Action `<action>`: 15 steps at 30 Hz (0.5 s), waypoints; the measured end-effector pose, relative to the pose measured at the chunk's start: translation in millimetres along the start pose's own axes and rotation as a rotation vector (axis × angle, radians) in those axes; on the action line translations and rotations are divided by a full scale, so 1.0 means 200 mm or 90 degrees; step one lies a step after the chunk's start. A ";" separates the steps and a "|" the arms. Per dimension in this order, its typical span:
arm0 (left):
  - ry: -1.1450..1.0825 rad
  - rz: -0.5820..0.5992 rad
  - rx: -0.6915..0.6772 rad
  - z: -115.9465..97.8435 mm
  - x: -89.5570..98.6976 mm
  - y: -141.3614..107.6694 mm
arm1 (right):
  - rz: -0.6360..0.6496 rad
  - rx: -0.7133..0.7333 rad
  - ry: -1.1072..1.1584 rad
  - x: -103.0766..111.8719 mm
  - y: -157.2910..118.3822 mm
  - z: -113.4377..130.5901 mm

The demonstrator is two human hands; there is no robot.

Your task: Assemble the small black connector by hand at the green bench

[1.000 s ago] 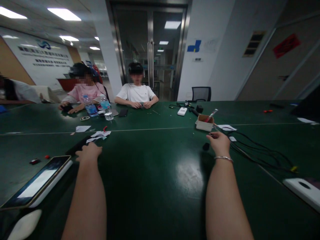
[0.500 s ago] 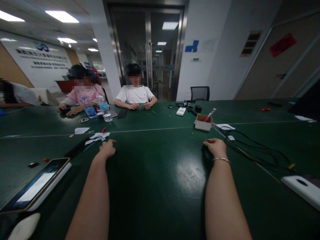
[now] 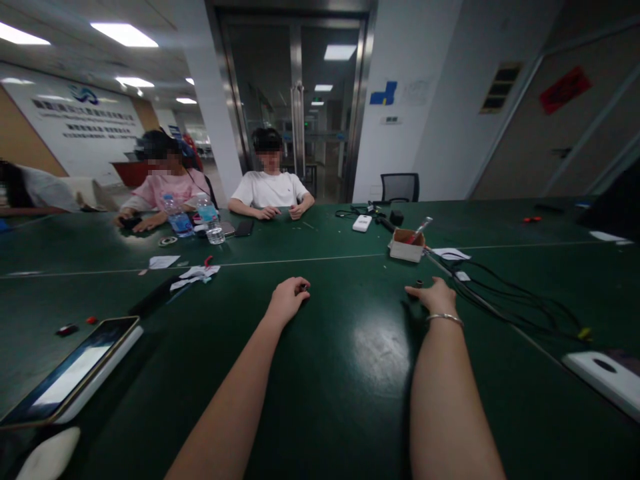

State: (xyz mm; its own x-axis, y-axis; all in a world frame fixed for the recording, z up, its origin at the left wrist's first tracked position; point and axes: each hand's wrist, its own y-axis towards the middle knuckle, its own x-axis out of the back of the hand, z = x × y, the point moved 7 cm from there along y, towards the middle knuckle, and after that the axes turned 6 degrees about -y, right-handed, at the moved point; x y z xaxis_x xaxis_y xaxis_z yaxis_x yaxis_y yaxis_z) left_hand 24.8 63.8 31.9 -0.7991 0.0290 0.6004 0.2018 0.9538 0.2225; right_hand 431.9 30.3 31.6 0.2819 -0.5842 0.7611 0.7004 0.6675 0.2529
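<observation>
My left hand (image 3: pixel 286 299) is over the middle of the green table (image 3: pixel 320 373), its thumb and fingers closed around a small dark round piece (image 3: pixel 303 287). Farther right, my right hand (image 3: pixel 436 295), with a silver bangle on its wrist, has thumb and fingers apart. Between them a second small dark piece (image 3: pixel 419 284) stands on the table, seemingly free of the fingers. Both pieces are too small to name.
At the left lie a phone (image 3: pixel 75 367) on a white box and crumpled paper (image 3: pixel 197 273). A small carton (image 3: pixel 407 247) and black cables (image 3: pixel 520 293) are beyond my right hand. Two people sit across the table near water bottles (image 3: pixel 213 223).
My left hand has moved right from beside the crumpled paper to mid-table, and a small dark piece now shows in it. My right hand's fingers have opened around the other piece.
</observation>
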 end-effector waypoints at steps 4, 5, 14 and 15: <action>-0.149 0.026 0.010 0.04 -0.04 0.00 | -0.095 0.094 0.049 0.20 -0.09 0.36; -0.177 0.024 0.010 0.06 -0.05 0.01 | -0.058 0.156 0.089 0.19 -0.13 0.48; -0.383 -0.171 -0.062 0.14 0.04 0.04 | 0.819 0.118 0.544 -0.63 -0.87 0.94; -0.409 -0.180 -0.064 0.14 0.05 0.04 | 0.844 0.105 0.606 -0.66 -0.90 0.94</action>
State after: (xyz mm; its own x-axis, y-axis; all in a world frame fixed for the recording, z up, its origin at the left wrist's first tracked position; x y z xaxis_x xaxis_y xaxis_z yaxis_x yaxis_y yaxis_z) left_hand 2.2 80.1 17.4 -0.9983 -0.0161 -0.0557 -0.0366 0.9197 0.3909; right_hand 144.2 73.9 -2.2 0.9145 0.3867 -0.1190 -0.4006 0.9065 -0.1331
